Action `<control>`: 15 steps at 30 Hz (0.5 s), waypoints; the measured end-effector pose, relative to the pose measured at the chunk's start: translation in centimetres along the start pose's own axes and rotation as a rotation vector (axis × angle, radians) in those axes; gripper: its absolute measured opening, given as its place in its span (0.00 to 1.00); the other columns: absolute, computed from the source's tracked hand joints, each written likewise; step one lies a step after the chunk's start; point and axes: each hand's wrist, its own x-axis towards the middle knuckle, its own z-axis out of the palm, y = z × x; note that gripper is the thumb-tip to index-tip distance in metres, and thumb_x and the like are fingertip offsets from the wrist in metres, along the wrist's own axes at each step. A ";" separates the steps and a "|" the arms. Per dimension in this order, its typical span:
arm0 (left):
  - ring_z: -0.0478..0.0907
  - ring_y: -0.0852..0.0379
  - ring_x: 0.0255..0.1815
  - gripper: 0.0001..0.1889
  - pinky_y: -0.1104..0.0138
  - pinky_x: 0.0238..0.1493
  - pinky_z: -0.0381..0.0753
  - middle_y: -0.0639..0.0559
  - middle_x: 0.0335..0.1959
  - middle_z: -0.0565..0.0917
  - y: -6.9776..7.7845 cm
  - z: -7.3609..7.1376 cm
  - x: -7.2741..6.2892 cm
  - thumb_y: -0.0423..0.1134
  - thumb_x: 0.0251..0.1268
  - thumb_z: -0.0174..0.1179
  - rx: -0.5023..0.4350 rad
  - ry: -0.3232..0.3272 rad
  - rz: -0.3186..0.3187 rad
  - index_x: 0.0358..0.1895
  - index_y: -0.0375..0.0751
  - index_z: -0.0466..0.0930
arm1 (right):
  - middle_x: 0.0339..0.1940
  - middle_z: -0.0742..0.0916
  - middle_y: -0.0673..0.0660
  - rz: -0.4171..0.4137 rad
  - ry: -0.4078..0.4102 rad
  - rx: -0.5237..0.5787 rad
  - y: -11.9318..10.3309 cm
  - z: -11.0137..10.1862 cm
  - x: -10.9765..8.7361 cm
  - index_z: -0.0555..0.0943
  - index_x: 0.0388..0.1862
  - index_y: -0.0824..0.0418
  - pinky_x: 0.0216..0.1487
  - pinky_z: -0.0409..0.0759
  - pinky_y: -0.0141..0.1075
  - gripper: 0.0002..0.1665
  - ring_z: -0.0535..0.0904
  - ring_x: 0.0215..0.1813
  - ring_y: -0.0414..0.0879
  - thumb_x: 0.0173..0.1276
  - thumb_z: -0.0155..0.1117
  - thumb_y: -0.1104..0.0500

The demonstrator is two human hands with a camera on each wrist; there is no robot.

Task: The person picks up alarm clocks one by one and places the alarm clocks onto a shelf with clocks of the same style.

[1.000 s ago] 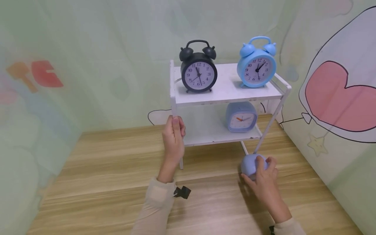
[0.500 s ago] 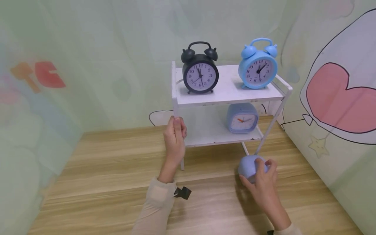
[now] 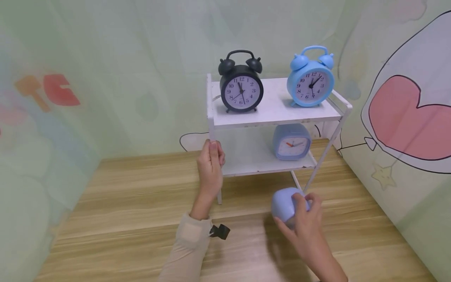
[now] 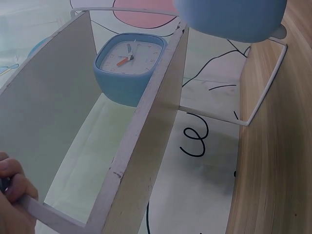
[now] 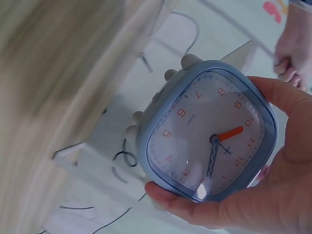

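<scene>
In the head view my left hand [image 3: 210, 168] grips the left front post of a white two-tier shelf rack [image 3: 271, 113]. My right hand [image 3: 305, 227] holds a rounded, light blue alarm clock [image 3: 283, 205] low in front of the rack, its back toward the head camera. The right wrist view shows this clock's face [image 5: 195, 112], with orange numerals and an orange hour hand, between thumb and fingers; small round knobs line one side. On the lower tier, toward its right end, stands a similar square blue alarm clock [image 3: 292, 143].
Up on the top tier stand a black twin-bell alarm clock [image 3: 241, 92] at the left and a sky-blue twin-bell alarm clock [image 3: 311, 86] at the right. The rack's legs stand on a wood-grain surface [image 3: 141, 203], with patterned curtains [image 3: 141, 78] behind and at both sides.
My right hand has carried the blue alarm clock leftward, away from the rack's right front leg, and turned it slightly. The left hand keeps its grip on the post.
</scene>
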 end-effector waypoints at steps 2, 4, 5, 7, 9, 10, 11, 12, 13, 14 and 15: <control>0.60 0.58 0.15 0.17 0.72 0.16 0.59 0.43 0.15 0.65 0.0 0.0 0.0 0.31 0.83 0.36 0.004 -0.001 -0.005 0.30 0.31 0.65 | 0.55 0.63 0.73 -0.012 -0.012 0.002 -0.7 -0.2 0.0 0.65 0.59 0.67 0.35 0.79 0.64 0.45 0.67 0.49 0.72 0.49 0.82 0.56; 0.60 0.58 0.15 0.16 0.72 0.16 0.59 0.42 0.14 0.65 0.0 0.0 0.0 0.29 0.82 0.36 0.003 -0.002 -0.007 0.30 0.30 0.66 | 0.55 0.63 0.73 -0.026 -0.023 0.004 -1.3 -0.4 0.1 0.65 0.60 0.67 0.35 0.80 0.63 0.45 0.67 0.50 0.72 0.50 0.81 0.55; 0.60 0.58 0.15 0.16 0.72 0.16 0.59 0.41 0.14 0.65 0.0 0.0 0.0 0.28 0.82 0.35 0.002 -0.003 -0.006 0.30 0.29 0.66 | 0.56 0.63 0.73 -0.032 -0.027 0.005 -1.6 -0.5 0.1 0.65 0.60 0.67 0.35 0.80 0.62 0.45 0.67 0.51 0.72 0.50 0.81 0.54; 0.60 0.58 0.15 0.15 0.72 0.16 0.59 0.40 0.14 0.65 -0.1 0.0 0.0 0.26 0.81 0.35 -0.001 -0.006 -0.003 0.30 0.29 0.66 | 0.56 0.63 0.74 -0.039 -0.033 0.008 -2.2 -0.6 0.2 0.65 0.60 0.67 0.35 0.81 0.61 0.45 0.67 0.51 0.73 0.51 0.80 0.53; 0.60 0.57 0.16 0.15 0.72 0.17 0.59 0.40 0.14 0.65 -0.1 -0.1 0.0 0.25 0.81 0.35 0.002 -0.007 0.001 0.30 0.28 0.66 | 0.56 0.63 0.74 -0.049 -0.039 0.010 -2.7 -0.7 0.3 0.64 0.60 0.67 0.35 0.82 0.60 0.45 0.67 0.52 0.72 0.52 0.79 0.52; 0.60 0.57 0.16 0.15 0.72 0.17 0.59 0.40 0.14 0.65 -0.1 -0.1 0.0 0.26 0.81 0.35 0.004 -0.008 0.001 0.30 0.28 0.66 | 0.56 0.63 0.74 -0.057 -0.039 0.009 -3.0 -0.8 0.4 0.64 0.60 0.67 0.35 0.82 0.60 0.45 0.68 0.51 0.72 0.52 0.79 0.52; 0.60 0.57 0.16 0.16 0.72 0.17 0.60 0.41 0.14 0.65 -0.1 -0.1 0.0 0.26 0.81 0.35 0.006 -0.007 0.000 0.30 0.29 0.66 | 0.56 0.63 0.74 -0.063 -0.041 0.011 -3.3 -0.8 0.5 0.64 0.60 0.66 0.35 0.82 0.59 0.44 0.68 0.51 0.72 0.53 0.78 0.51; 0.60 0.57 0.16 0.16 0.72 0.17 0.60 0.41 0.14 0.65 -0.1 -0.1 0.0 0.27 0.81 0.36 0.006 -0.007 0.000 0.30 0.29 0.66 | 0.56 0.63 0.74 -0.074 -0.039 0.011 -3.5 -0.8 0.7 0.64 0.61 0.66 0.35 0.82 0.59 0.44 0.68 0.52 0.72 0.54 0.77 0.50; 0.60 0.57 0.16 0.16 0.72 0.17 0.60 0.42 0.15 0.65 -0.1 -0.1 0.0 0.28 0.82 0.36 0.008 -0.007 -0.001 0.30 0.30 0.66 | 0.56 0.63 0.74 -0.084 -0.035 0.012 -3.8 -0.9 0.8 0.64 0.61 0.66 0.36 0.81 0.59 0.43 0.68 0.51 0.72 0.55 0.76 0.49; 0.60 0.57 0.16 0.16 0.72 0.17 0.60 0.43 0.15 0.66 0.0 -0.1 0.0 0.29 0.82 0.36 0.010 -0.007 -0.001 0.30 0.30 0.66 | 0.56 0.63 0.74 -0.097 -0.028 0.012 -4.0 -0.9 0.9 0.64 0.61 0.66 0.36 0.81 0.59 0.43 0.68 0.51 0.72 0.56 0.75 0.48; 0.61 0.57 0.16 0.16 0.72 0.17 0.60 0.43 0.15 0.66 0.0 -0.2 0.0 0.30 0.82 0.36 0.010 -0.008 0.000 0.30 0.31 0.66 | 0.56 0.63 0.74 -0.109 -0.022 0.010 -4.2 -0.9 1.1 0.64 0.61 0.66 0.37 0.81 0.59 0.42 0.68 0.51 0.71 0.57 0.73 0.47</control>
